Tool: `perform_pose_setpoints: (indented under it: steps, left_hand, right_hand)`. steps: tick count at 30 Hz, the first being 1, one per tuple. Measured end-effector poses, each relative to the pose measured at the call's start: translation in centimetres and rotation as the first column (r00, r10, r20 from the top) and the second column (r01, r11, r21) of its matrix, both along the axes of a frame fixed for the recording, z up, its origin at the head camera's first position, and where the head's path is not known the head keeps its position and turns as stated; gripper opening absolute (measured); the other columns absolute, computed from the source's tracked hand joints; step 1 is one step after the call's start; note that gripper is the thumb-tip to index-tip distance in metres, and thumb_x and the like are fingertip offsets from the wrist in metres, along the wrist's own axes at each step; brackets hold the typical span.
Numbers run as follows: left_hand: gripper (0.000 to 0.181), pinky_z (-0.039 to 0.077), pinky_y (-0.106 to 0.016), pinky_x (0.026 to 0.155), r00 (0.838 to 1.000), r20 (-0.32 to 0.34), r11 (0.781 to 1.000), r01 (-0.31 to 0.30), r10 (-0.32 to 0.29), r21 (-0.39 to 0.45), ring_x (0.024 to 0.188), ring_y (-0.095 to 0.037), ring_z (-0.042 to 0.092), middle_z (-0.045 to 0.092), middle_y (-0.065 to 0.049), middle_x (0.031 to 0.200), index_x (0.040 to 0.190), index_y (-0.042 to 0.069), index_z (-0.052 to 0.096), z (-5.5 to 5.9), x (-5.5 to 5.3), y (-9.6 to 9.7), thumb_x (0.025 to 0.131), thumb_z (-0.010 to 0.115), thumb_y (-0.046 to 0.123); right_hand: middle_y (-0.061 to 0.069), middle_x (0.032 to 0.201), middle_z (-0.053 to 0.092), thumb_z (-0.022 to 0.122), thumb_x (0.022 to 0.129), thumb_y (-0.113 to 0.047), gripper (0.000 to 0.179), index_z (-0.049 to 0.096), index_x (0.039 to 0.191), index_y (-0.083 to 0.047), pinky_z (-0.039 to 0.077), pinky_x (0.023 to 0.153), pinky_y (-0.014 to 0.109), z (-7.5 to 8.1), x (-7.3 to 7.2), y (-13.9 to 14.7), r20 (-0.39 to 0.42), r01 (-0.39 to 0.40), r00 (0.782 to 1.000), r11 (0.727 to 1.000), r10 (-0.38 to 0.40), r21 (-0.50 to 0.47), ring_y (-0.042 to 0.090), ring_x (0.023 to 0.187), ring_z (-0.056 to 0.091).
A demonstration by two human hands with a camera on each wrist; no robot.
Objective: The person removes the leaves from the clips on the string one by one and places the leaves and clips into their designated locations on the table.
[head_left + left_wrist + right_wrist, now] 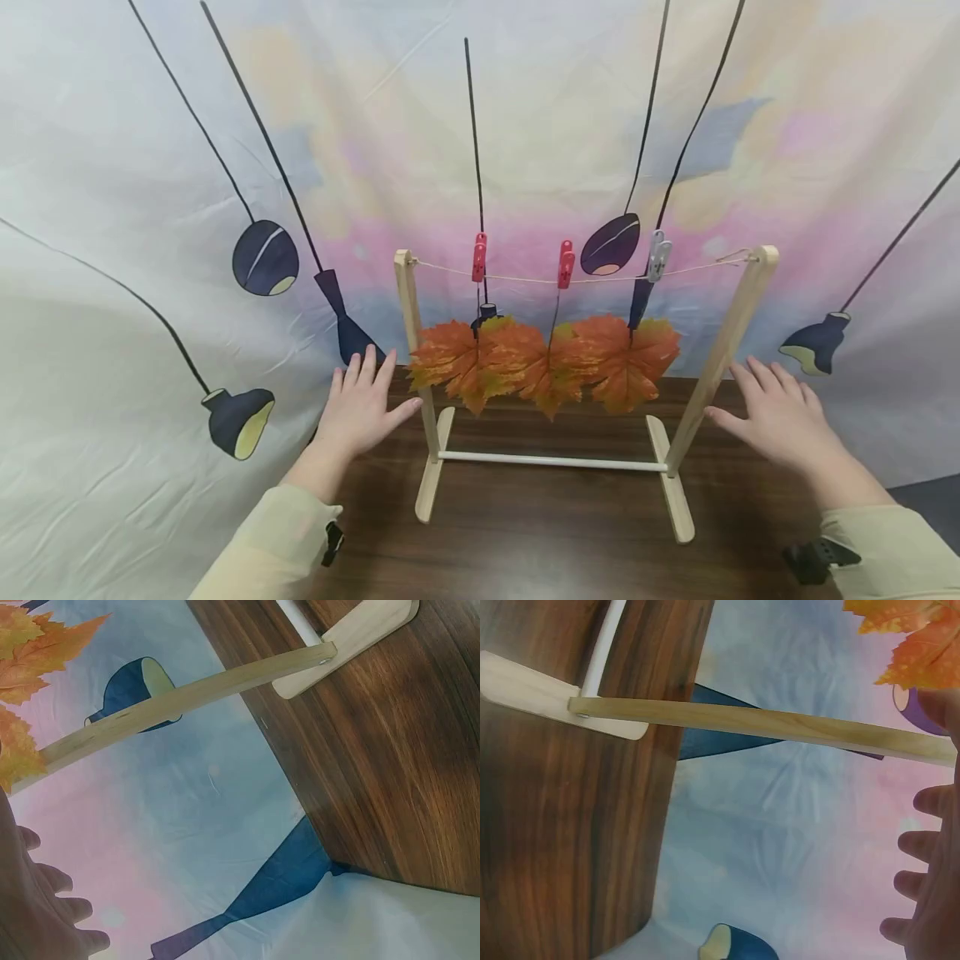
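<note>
A wooden drying rack point(723, 358) stands on the table, with a string point(517, 279) tied between its two posts. Three orange maple leaves point(626, 358) hang by their stems from clothespins: a red one point(479, 257), another red one point(566, 264) and a grey-white one point(659, 256). My left hand point(363, 408) is beside the left post, fingers spread, thumb tip close to the wood. Beside the right post, my right hand point(783, 412) has its fingers extended and its thumb near that post. Neither hand holds anything. Both wrist views show the fingertips only at the edge.
A white rod point(551, 460) joins the rack's two wooden feet point(433, 492) on the brown table point(525, 542). Behind stands a pastel cloth backdrop point(555, 108) printed with dark hanging lamps point(266, 257).
</note>
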State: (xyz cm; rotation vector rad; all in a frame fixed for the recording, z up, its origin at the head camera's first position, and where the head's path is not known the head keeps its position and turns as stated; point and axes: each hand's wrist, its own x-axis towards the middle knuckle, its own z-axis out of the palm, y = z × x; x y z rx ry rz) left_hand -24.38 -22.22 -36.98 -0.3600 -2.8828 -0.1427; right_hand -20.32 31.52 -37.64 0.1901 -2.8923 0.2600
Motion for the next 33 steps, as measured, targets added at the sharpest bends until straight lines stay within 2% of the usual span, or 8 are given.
perform_pose_setpoints:
  steps: [5,10,16,20,24,27,30,33]
  left_hand:
    - [0.092,0.009,-0.064,0.104,1.000,-0.019,1.000,-0.005,0.005,0.007,0.134,-0.050,0.015,0.017,-0.029,0.149,0.149,0.007,0.022,0.8,0.2,-0.3,0.085,0.041,0.071]
    - [0.090,0.011,-0.063,0.104,0.999,-0.040,0.999,-0.002,0.004,0.053,0.133,-0.049,0.019,0.019,-0.028,0.149,0.148,0.006,0.023,1.9,0.4,-0.1,0.086,0.042,0.068]
    - [0.086,0.027,-0.061,0.099,0.997,-0.073,0.995,-0.026,0.034,0.101,0.127,-0.047,0.032,0.026,-0.026,0.146,0.146,0.002,0.026,3.0,0.7,0.4,0.088,0.047,0.062]
    - [0.083,0.034,-0.062,0.093,0.992,-0.102,0.984,-0.052,0.070,0.168,0.121,-0.048,0.038,0.032,-0.025,0.143,0.144,0.000,0.028,3.5,0.7,0.7,0.089,0.051,0.057]
    - [0.080,0.033,-0.062,0.093,0.989,-0.119,0.963,-0.053,0.087,0.265,0.122,-0.046,0.037,0.035,-0.025,0.140,0.144,0.000,0.029,4.0,0.8,1.2,0.088,0.054,0.053]
    - [0.078,0.031,-0.060,0.096,0.988,-0.129,0.941,-0.033,0.081,0.336,0.123,-0.045,0.037,0.038,-0.024,0.138,0.143,0.001,0.031,4.3,0.9,1.5,0.088,0.056,0.050]
    - [0.073,0.032,-0.058,0.097,0.987,-0.144,0.910,0.000,0.065,0.415,0.121,-0.041,0.039,0.042,-0.022,0.134,0.142,0.001,0.034,4.5,1.1,1.6,0.089,0.058,0.045]
    - [0.066,0.036,-0.054,0.094,0.985,-0.166,0.874,0.038,0.049,0.485,0.117,-0.037,0.044,0.048,-0.021,0.128,0.139,0.000,0.038,4.7,1.4,1.6,0.090,0.060,0.039]
  right_hand:
    - [0.033,0.140,0.029,0.053,0.085,-0.061,0.086,0.034,0.139,0.003,0.018,0.091,0.071,1.0,0.1,0.0,-0.034,0.004,0.999,1.000,-0.003,0.011,0.054,0.124,0.022]
    - [0.033,0.141,0.028,0.053,0.086,-0.060,0.086,0.032,0.140,0.003,0.015,0.092,0.072,2.3,0.3,-0.1,-0.051,0.001,0.999,1.000,-0.001,0.002,0.054,0.125,0.020]
    - [0.033,0.139,0.031,0.056,0.085,-0.059,0.085,0.035,0.137,0.004,0.019,0.090,0.071,3.3,0.6,-0.5,-0.050,-0.001,0.999,1.000,0.003,0.028,0.054,0.123,0.023]
    - [0.033,0.136,0.034,0.057,0.085,-0.056,0.084,0.036,0.136,0.007,0.025,0.088,0.071,3.9,0.7,-0.7,-0.035,-0.026,0.999,0.999,0.027,0.029,0.053,0.121,0.029]
    - [0.037,0.132,0.036,0.057,0.089,-0.049,0.082,0.034,0.135,0.015,0.029,0.088,0.070,4.6,0.7,-0.9,0.011,-0.080,0.997,0.996,0.081,-0.026,0.054,0.118,0.033]
    - [0.040,0.130,0.036,0.057,0.091,-0.045,0.080,0.031,0.134,0.017,0.028,0.090,0.068,5.2,0.7,-1.1,0.057,-0.107,0.992,0.990,0.113,-0.094,0.056,0.118,0.032]
    - [0.042,0.129,0.035,0.056,0.092,-0.044,0.080,0.029,0.135,0.018,0.028,0.090,0.068,5.7,0.7,-1.2,0.101,-0.110,0.987,0.984,0.125,-0.139,0.057,0.118,0.030]
    - [0.043,0.129,0.034,0.053,0.093,-0.045,0.080,0.029,0.135,0.018,0.029,0.089,0.068,6.1,0.8,-1.3,0.129,-0.093,0.985,0.986,0.111,-0.142,0.056,0.117,0.033]
